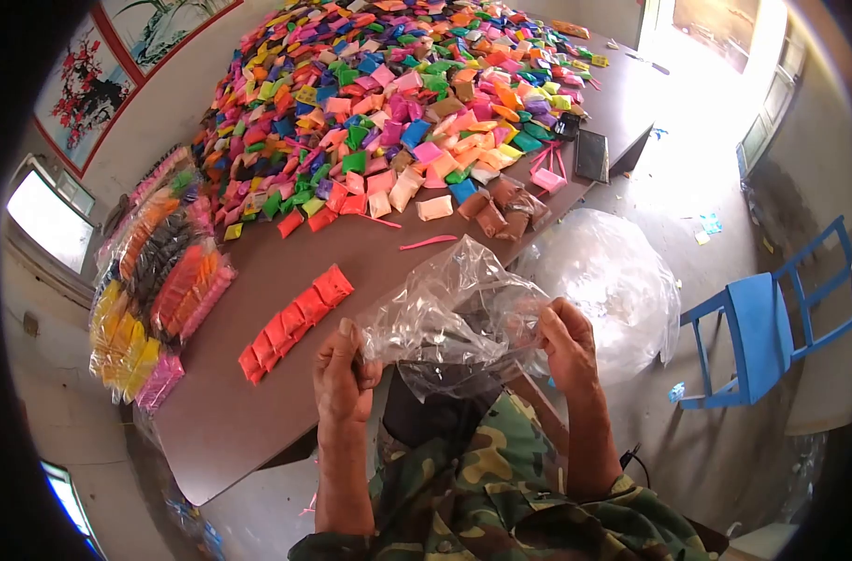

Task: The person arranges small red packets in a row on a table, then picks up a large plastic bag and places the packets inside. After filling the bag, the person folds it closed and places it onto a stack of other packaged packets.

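Between my two hands stretches a clear plastic bag point(444, 323), its mouth partly spread. My left hand point(343, 369) pinches the bag's left edge with the thumb up. On the other side my right hand point(566, 341) grips its right edge, fingers curled. The bag hangs over the table's near edge and looks to have nothing inside. Left of it, a row of red packets point(295, 323) lies on the brown table point(239, 421), the packets overlapping one another. A pink plastic strip point(429, 243) rests just beyond the bag.
A large heap of colourful packets point(379, 103) covers the table's far part. Bagged packets point(150, 290) are stacked along the left edge. Brown packets point(505, 208) and a phone-like dark object point(591, 155) lie at the right. A big clear plastic sack point(613, 290) and blue chair point(758, 327) stand beyond.
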A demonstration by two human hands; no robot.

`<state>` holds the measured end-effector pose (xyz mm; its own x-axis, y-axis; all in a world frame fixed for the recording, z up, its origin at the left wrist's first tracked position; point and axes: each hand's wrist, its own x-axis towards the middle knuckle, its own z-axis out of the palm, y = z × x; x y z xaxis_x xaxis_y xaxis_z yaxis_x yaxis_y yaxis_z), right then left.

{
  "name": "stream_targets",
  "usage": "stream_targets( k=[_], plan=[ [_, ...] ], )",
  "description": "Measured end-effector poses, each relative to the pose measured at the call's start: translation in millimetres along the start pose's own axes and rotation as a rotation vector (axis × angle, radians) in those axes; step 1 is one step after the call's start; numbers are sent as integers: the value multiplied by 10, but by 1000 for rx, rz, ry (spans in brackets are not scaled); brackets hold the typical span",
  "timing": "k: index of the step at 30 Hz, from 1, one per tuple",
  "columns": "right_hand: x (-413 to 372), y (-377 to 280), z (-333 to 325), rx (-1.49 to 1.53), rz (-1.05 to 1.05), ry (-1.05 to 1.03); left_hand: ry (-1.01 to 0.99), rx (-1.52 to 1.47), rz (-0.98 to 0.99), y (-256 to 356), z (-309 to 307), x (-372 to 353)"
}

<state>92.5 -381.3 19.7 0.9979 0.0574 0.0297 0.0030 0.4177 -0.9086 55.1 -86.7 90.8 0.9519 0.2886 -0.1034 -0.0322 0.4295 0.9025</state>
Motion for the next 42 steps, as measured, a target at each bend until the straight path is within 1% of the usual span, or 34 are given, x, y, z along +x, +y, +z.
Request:
stream_targets(
  k=[2,5,8,11,14,15,16,17,18,19,20,21,22,23,24,26,29,32,33,35,38,39,40,42],
  plan=[
    [-2,6,3,0,-2,21,76,-84,-100,-20,-20,-26],
    [2,-117,170,47,-93,16,55,-151,-140,-44,-78,-11],
    [22,-211,252,-13,-132,71,-1,-27,-74,-79,-251,21],
    [85,-251,107,-130,-197,54,-148,163,3,29,-251,-43],
    [152,-473,161,-237,-388,196,-241,196,135,97,-61,-97],
    [192,-487,84,-254,-493,213,-249,230,169,135,75,-163],
    [194,-620,80,-238,-517,280,-256,262,204,179,262,-245],
    [176,-688,49,-234,-471,390,-264,293,241,187,415,-284],
    [135,-739,14,-229,-423,502,-268,390,227,86,482,-234],
    [181,-628,-61,-402,-539,615,-270,486,214,-71,523,-133],
    [117,-586,-143,-677,-627,582,-276,581,211,-155,590,-52],
    [48,-603,-120,-604,-569,457,-260,657,239,-128,678,-73],
    [-12,-618,-98,-534,-501,338,-273,639,263,-120,738,-33],
    [-87,-671,-109,-450,-362,184,-282,621,272,-140,765,-36],
    [-127,-716,-87,-397,-274,98,-282,600,281,-164,780,-51],
    [-140,-741,-43,-286,-284,96,-342,670,285,-103,784,-35],
    [-71,-793,-60,-351,-212,238,-438,719,303,37,816,-85],
    [-21,-794,-92,-339,-132,151,-529,679,369,44,810,-112],
    [-22,-793,-84,-316,-150,168,-558,657,397,36,802,-120],
    [-34,-781,-61,-271,-182,203,-517,597,313,54,808,-174],
    [-30,-802,-76,-15,-205,199,-425,565,189,141,720,-150],
    [-21,-798,-106,4,-200,239,-387,563,148,197,657,-119],
    [-26,-815,-125,42,-232,196,-378,530,153,272,592,-95],
    [-49,-838,-113,104,-212,105,-358,460,175,449,523,-46]
  ],
)
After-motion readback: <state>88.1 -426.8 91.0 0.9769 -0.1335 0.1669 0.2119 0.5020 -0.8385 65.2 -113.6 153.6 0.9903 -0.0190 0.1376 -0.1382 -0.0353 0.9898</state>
